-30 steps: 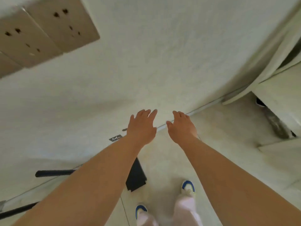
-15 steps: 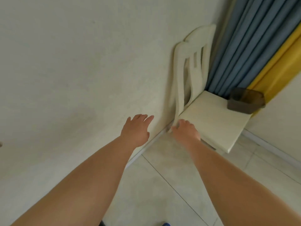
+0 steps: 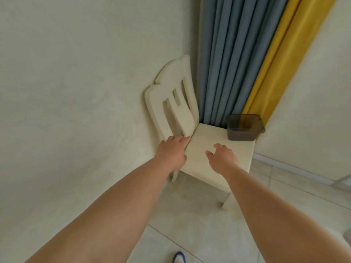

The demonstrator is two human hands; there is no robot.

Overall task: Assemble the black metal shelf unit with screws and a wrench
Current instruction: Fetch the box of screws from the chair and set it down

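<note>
Hands point(image 3: 197, 154) outstretched — fingers spread — over chair point(image 3: 235, 150).

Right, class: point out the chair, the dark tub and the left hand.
chair point(image 3: 207, 147): head view, bare part of the seat.
dark tub point(image 3: 243, 134): head view, its front wall.
left hand point(image 3: 171, 153): head view, back of the hand.
</note>
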